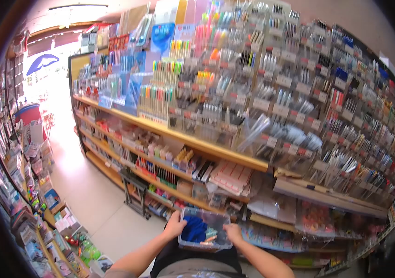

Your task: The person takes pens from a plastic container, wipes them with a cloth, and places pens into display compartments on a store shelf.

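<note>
While my left grip [175, 225] and right grip [233, 233] pinch opposite sides of a clear box [216, 217] before the shelving [206, 143], its blue bundle [194, 229] and pale pieces [210, 235] are too blurred to name.

Glare whitens the doorway [54, 88] (quite overexposed); edges curve and darken.

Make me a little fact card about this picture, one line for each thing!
Left hand: grips the clear box at its left side
Right hand: holds its right side
Inside the box: a bunched blue thing, maybe cloth, and small pale pieces, too blurry to name
In front: tall pen racks above wooden shelves
Floor: pale tiles
</note>
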The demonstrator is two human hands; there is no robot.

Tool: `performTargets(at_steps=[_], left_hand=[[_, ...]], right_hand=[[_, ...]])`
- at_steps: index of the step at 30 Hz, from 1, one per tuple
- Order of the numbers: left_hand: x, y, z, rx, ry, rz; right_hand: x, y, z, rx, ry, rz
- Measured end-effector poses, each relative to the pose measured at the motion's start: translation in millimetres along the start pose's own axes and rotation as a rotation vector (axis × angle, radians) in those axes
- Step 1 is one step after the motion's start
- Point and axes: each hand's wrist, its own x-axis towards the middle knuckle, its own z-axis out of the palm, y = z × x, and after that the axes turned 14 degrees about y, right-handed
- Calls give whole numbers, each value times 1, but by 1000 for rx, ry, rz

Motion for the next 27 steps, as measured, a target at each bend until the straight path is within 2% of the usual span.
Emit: performTargets(at_steps=[1, 2, 3, 4, 7, 9, 12, 15, 18, 21, 24, 27], left_hand=[[-14, 12, -1, 102, 37, -76], [-28, 8, 2, 17, 56, -72], [20, -18, -3, -18, 45, 24], [3, -10, 1, -22, 49, 2], [-10, -10, 15, -95, 50, -44], [-10, -3, 13, -53, 40, -39], [-9, 9, 9, -83, 33, 7], [-5, -5, 5, -180, 3, -74], [-5, -7, -3, -231, -31, -167], [-12, -3, -2, -278, -94, -299], [-13, -6, 4, -245, -169, -305], [-15, -5, 14, -282, -48, -132]], right_hand=[[-25, 14, -5, -20, -20, 39], [-44, 11, -19, 9, -1, 72], [-16, 7, 24, 277, 12, 65], [-19, 34, 22, 249, 38, 11], [-59, -14, -19, 393, 13, 155], [-63, -13, -21, 453, -5, 197], [-53, 13, -5, 412, 60, 38], [-49, 17, 0, 286, 122, -113], [-78, -60, -34, 166, 164, -263], [-70, -40, -32, 189, 69, -137], [-68, -34, -46, -47, 62, -186], [-85, -65, -61, -163, 253, -353]])
